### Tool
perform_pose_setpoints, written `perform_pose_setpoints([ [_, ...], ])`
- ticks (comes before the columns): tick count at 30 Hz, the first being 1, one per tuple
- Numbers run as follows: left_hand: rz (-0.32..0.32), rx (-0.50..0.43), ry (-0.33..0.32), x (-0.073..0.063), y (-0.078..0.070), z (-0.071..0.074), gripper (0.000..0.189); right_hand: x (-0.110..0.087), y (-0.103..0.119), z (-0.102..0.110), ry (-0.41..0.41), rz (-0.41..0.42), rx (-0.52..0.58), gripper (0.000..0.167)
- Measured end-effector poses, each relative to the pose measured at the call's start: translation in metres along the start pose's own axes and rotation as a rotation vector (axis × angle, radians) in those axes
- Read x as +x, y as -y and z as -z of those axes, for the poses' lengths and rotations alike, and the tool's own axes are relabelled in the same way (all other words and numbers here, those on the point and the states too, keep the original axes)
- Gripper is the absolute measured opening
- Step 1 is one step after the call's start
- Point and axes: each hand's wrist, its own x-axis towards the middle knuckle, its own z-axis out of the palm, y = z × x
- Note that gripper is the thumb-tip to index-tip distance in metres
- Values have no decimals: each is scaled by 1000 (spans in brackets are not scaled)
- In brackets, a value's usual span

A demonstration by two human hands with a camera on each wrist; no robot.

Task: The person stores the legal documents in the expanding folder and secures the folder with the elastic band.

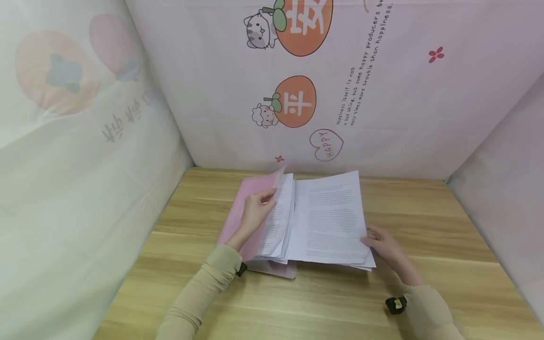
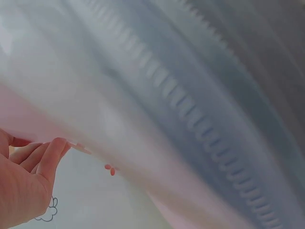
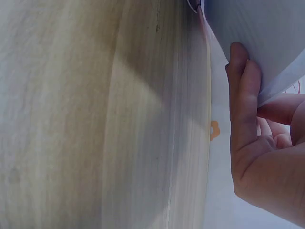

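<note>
A pink folder lies on the table, raised open, with printed sheets spread to its right. My left hand pinches the edge of the folder's pink cover, which stands tilted up. In the left wrist view, the left hand is at that edge, beside a translucent plastic layer with a row of slots. At the right edge of the loose printed sheets, my right hand grips them between thumb and fingers. The right wrist view shows the fingers under the paper.
The wood-grain table is bounded by a printed cloth wall close behind the folder. Further cloth walls rise at the left and the right.
</note>
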Motion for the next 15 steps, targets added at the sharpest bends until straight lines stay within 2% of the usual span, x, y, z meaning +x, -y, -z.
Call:
perform_pose_setpoints([
  [5,6,-4,8,1,-1,0,34,-5,-1,5,30,28,37,58],
  [15,6,-9,12,0,-1,0,33,-2,6,3,12,-41,28,58],
])
